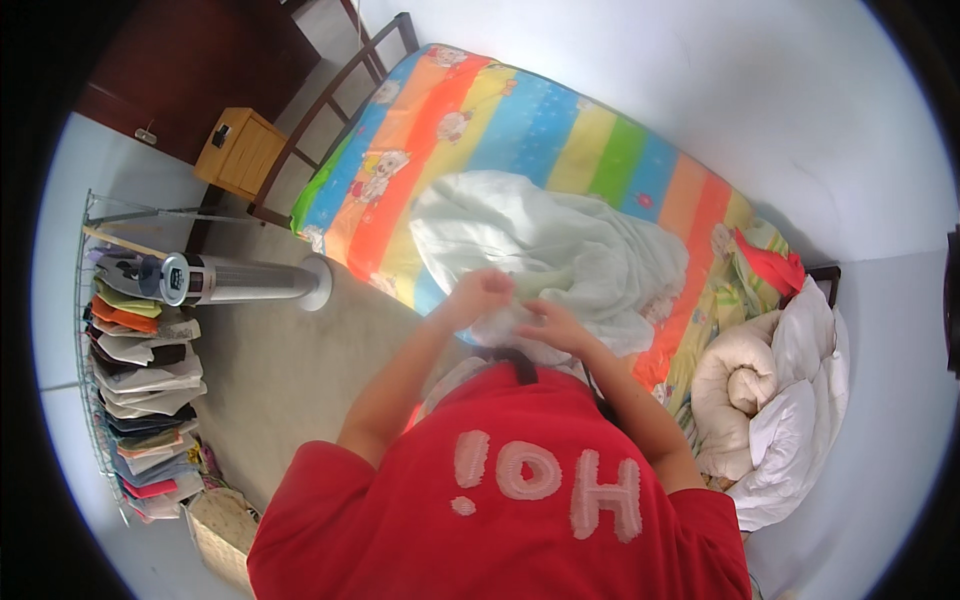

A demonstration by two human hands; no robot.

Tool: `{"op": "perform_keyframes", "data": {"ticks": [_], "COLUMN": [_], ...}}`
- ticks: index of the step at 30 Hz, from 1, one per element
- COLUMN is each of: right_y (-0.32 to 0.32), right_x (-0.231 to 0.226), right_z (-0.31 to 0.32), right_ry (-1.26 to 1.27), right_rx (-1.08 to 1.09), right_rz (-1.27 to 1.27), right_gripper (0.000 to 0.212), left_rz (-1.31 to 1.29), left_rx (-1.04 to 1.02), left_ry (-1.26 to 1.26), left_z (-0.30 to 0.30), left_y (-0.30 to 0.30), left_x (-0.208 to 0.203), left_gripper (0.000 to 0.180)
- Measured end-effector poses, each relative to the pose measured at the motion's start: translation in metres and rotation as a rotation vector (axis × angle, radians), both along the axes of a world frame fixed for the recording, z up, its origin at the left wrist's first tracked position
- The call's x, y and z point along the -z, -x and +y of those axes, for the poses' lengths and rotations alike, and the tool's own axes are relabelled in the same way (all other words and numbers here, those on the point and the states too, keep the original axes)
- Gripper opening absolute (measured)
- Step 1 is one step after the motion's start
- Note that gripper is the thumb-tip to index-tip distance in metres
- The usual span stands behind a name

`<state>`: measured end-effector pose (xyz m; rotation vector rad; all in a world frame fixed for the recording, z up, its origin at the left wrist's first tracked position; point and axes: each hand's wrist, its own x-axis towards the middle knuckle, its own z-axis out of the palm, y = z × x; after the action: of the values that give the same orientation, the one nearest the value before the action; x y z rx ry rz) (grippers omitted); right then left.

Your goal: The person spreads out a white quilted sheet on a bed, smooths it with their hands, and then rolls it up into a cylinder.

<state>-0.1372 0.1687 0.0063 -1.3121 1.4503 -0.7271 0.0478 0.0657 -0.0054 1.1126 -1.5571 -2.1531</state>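
Note:
A crumpled, pale white-green bed cloth (560, 240) lies across the middle of the bed and hangs toward me over the near edge. My left hand (478, 298) is closed, its fingers pinched at the near part of this cloth. Just to the right and a little lower, my right hand (555, 327) has its fingers bent on the same cloth, thumb side toward the left hand. A bunched piece of the cloth shows between the two hands. What lies under the fingertips is partly hidden.
The striped, multicoloured bed sheet (590, 130) covers the bed against the wall. Rolled and folded quilts (745, 390) are piled at the right, near a red cloth (768, 265). A tower fan (250, 280), clothes rack (100, 380) and wooden cabinet (240, 150) stand at the left.

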Motion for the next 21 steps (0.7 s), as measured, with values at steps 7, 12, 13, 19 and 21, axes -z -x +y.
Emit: {"op": "perform_keyframes", "data": {"ticks": [7,12,13,19,21], "right_y": [0.014,0.039,0.042,0.051,0.03], "right_x": [-0.075,-0.101,-0.104,-0.115,-0.152], "right_z": [-0.042,-0.044,-0.043,-0.024,-0.018], "right_ry": [-0.122,-0.2,-0.208,0.244,0.42], "right_rx": [0.288,0.517,0.506,0.595,0.506], "right_rz": [-0.357,-0.958,-0.974,-0.307,-0.129], "right_gripper": [0.032,0.024,0.025,0.019,0.019], "left_rz": [0.205,-0.031,-0.022,-0.001,0.036], "left_rx": [-0.201,-0.069,-0.074,-0.093,-0.123], "left_ry": [0.154,0.557,0.457,0.718,0.685], "left_z": [-0.025,-0.011,-0.007,0.017,0.021], "left_y": [0.023,0.037,0.041,0.06,0.065], "left_x": [-0.091,-0.102,-0.099,-0.122,-0.133], "left_gripper": [0.028,0.042,0.036,0.022,0.024]}}
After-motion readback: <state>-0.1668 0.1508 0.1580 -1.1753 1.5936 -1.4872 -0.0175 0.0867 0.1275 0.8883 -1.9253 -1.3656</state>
